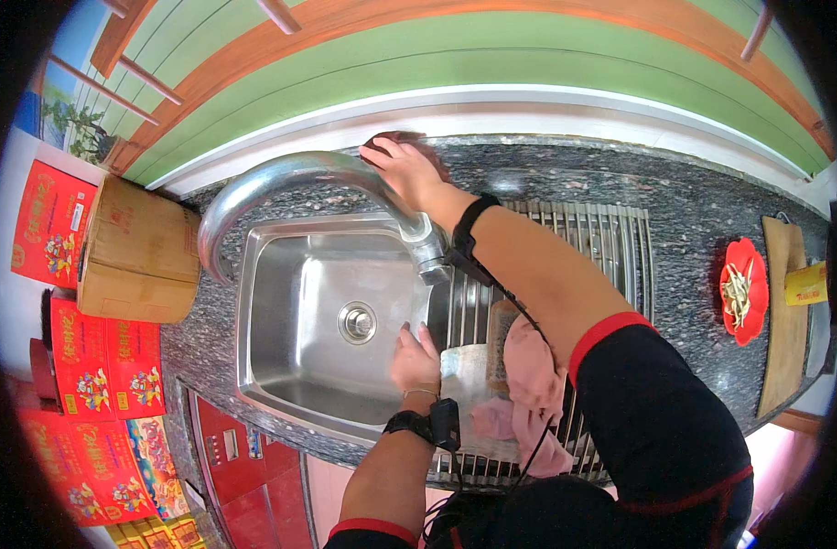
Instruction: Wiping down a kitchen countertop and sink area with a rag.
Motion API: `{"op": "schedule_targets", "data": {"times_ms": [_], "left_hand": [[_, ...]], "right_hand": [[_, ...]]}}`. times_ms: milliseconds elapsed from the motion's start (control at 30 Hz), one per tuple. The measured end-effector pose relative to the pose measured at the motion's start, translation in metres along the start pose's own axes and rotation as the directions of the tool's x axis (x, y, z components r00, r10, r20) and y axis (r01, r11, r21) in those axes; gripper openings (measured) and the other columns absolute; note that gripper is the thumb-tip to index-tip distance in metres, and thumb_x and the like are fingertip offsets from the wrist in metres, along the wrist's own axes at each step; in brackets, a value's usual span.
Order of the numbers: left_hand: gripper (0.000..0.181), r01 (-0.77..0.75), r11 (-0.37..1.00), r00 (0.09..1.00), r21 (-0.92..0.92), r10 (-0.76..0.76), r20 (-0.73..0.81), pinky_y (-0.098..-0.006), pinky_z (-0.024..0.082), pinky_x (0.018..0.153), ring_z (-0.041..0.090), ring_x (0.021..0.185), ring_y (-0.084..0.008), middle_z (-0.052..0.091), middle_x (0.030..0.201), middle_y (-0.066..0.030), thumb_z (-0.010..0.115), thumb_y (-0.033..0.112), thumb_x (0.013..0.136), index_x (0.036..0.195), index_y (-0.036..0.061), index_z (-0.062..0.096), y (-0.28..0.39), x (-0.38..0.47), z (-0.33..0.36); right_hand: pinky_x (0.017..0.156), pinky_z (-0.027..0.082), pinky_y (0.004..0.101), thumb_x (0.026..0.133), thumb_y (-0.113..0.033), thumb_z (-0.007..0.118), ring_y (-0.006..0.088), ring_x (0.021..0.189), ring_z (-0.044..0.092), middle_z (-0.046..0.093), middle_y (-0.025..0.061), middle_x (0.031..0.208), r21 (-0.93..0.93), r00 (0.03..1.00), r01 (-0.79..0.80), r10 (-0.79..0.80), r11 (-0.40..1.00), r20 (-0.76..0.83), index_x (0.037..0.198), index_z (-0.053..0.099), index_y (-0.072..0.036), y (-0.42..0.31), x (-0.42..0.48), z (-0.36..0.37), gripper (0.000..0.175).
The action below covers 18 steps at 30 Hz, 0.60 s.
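My right hand (404, 168) reaches behind the curved metal faucet (308, 165) and rests on a dark reddish-brown cloth (432, 156) at the back edge of the granite counter (569, 168). Over the right front part of the stainless steel sink (274, 329) is my left hand (416, 360), its fingers apart with nothing seen between them. Right of that hand, a pink cloth (531, 370), a brownish sponge-like block (502, 336) and a pale cloth (463, 367) lie on the metal roll-up rack (624, 254).
A cardboard box (140, 250) stands left of the sink, beside red printed boxes (85, 364). Farther right are a red dish (754, 295) holding pale strips, a wooden cutting board (782, 329) and a yellow container (806, 283). Wooden bars hang above the back ledge.
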<state>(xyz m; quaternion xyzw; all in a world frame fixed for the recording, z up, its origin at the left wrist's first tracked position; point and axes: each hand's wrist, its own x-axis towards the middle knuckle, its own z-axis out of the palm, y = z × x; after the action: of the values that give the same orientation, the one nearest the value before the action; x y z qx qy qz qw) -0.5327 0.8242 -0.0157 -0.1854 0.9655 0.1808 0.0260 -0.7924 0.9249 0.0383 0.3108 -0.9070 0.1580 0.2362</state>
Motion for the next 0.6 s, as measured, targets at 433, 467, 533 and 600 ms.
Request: {"op": "schedule_targets", "data": {"times_ms": [433,467,533,600], "left_hand": [[0.043,0.032,0.999,0.999,-0.023,-0.031,0.028,-0.0444,0.045,0.077,0.056,0.094,-0.0362,0.057,0.107,-0.0190,0.036,0.038,0.091,0.116,0.0036,0.047,-0.001,0.000,-0.001],[0.043,0.039,0.999,0.999,-0.022,-0.039,0.024,-0.0443,0.045,0.077,0.056,0.094,-0.0359,0.057,0.106,-0.0188,0.036,0.038,0.091,0.116,0.0037,0.047,-0.001,0.000,-0.004],[0.044,0.045,0.999,0.999,-0.029,-0.044,0.029,-0.0442,0.045,0.077,0.056,0.094,-0.0357,0.057,0.106,-0.0187,0.036,0.038,0.091,0.116,0.0037,0.047,-0.002,0.000,-0.007],[0.044,0.053,0.998,0.998,-0.043,-0.052,0.035,-0.0440,0.045,0.077,0.056,0.094,-0.0356,0.057,0.106,-0.0187,0.036,0.038,0.091,0.116,0.0037,0.047,-0.005,0.001,-0.006]], "right_hand": [[0.091,0.040,0.0360,0.072,-0.008,0.050,0.0212,0.113,0.045,0.050,-0.0009,0.121,-0.261,0.987,-0.139,0.154,0.955,0.037,0.109,0.060,-0.022,0.113,-0.159,-0.147,0.041],[0.093,0.039,0.0355,0.072,-0.007,0.050,0.0221,0.112,0.045,0.050,-0.0007,0.120,-0.298,0.976,-0.189,0.212,0.935,0.046,0.110,0.060,-0.022,0.120,-0.175,-0.162,0.042],[0.095,0.038,0.0350,0.072,-0.005,0.049,0.0230,0.112,0.045,0.050,0.0008,0.120,-0.368,0.942,-0.288,0.331,0.884,0.058,0.112,0.060,-0.021,0.132,-0.203,-0.188,0.045],[0.095,0.039,0.0356,0.070,0.000,0.051,0.0247,0.110,0.047,0.051,0.0045,0.119,-0.411,0.911,-0.366,0.411,0.835,0.025,0.113,0.059,-0.018,0.149,-0.229,-0.204,0.047]]}}
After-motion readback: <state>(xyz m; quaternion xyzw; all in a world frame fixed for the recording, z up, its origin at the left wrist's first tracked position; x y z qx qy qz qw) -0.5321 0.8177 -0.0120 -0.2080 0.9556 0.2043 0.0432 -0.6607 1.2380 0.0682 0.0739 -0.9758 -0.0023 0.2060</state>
